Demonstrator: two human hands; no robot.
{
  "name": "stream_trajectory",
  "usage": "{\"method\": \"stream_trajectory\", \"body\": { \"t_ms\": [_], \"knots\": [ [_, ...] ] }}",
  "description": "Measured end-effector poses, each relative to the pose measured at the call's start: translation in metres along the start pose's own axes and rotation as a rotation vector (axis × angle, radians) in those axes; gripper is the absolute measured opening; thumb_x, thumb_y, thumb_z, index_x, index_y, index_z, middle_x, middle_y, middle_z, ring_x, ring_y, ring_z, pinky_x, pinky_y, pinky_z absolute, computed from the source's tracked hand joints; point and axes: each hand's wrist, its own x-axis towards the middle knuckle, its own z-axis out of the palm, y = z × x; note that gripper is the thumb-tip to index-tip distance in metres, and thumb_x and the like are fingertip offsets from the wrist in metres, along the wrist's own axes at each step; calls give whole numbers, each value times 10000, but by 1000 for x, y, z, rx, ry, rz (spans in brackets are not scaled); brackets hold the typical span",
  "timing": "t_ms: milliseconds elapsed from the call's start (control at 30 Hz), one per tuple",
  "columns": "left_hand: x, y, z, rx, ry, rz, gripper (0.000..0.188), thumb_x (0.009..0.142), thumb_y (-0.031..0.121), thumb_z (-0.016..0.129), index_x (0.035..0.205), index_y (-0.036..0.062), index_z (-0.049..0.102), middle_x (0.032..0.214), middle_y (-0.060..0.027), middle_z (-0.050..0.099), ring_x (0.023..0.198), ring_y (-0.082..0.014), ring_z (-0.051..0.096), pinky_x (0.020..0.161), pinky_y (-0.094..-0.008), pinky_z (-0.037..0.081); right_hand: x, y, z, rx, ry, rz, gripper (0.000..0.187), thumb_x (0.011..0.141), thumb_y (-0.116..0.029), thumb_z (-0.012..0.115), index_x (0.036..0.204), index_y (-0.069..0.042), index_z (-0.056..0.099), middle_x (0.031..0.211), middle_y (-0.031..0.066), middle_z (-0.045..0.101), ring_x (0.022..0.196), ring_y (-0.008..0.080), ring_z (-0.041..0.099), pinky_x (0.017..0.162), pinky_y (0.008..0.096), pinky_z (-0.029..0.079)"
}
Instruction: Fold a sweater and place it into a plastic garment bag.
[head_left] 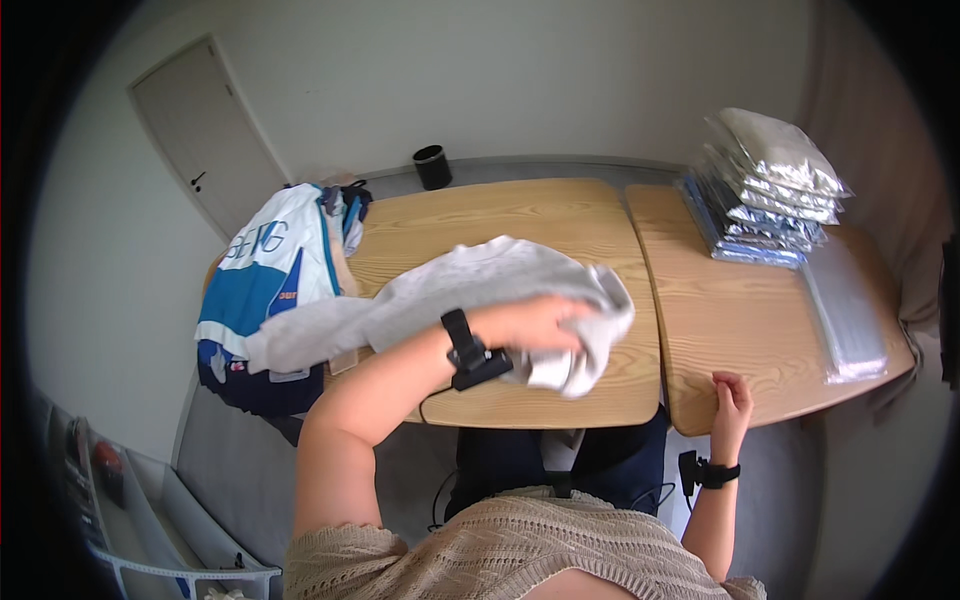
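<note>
While twelve o'clock points away from the person, the head view shows a pale grey sweatshirt (435, 290) lying across the left table (580, 210), which presumably supports its limp fabric. One sleeve stretches to nine o'clock over a garment pile (248, 295). The left hand (545, 322) lies on the bunched three-o'clock end, likely steadying the slack; motion blur means I cannot tell whether its grip is clenched. At four o'clock, beside the right table's (700, 310) near edge, the right hand (733, 395) has curled fingers, nothing visible in them; how tightly its grip closes I cannot tell. Glossy, pillowy bagged garments (765, 195) rise at two o'clock, stacked probably to save room; flat, clear plastic bags (845, 315) lie at three, seemingly for easy reach.
</note>
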Motion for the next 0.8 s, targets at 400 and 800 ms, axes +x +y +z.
{"method": "stream_trajectory", "body": {
  "t_ms": [400, 800],
  "knots": [
    [-77, 4, 66, 348, -39, 295, 674, 678, 134, 708, 1318, 206, 512, 866, -97, 558, 844, -290, 559, 781, -388, 461, 56, -89, 47, -400, -729, -66, 196, 885, -136, 583, 1011, 5, 635, 858, 79, 657, 783, 148, 585, 732, 277, 466],
    [-159, -105, 62, -192, 964, -263, 333, 839, 120, 645, 1134, 41, 512, 972, -84, 532, 834, -137, 519, 692, -268, 444, 146, -65, 276, -785, -1017, 131, 299, 724, -163, 672, 905, 68, 616, 807, 163, 646, 556, 231, 655, 502, 291, 531]
  ]
}}
